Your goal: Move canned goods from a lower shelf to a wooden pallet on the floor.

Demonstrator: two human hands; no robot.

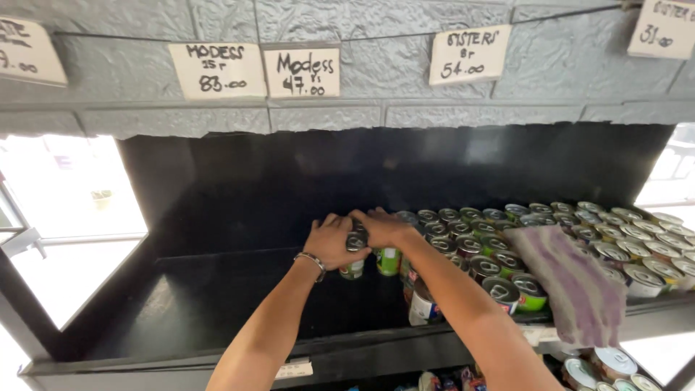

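Note:
Both my arms reach onto a black shelf. My left hand, with a metal bracelet at the wrist, grips the top of a small tin can with a green label. Beside it, my right hand rests on top of another green-labelled can. The two hands touch each other at the left end of a block of several ring-pull cans packed in rows. Fingers hide the lids of the two cans.
A purple and grey striped cloth lies draped over the cans on the right. Handwritten white price cards hang on the grey wall above. More cans sit on a lower shelf. Bright windows flank the shelf.

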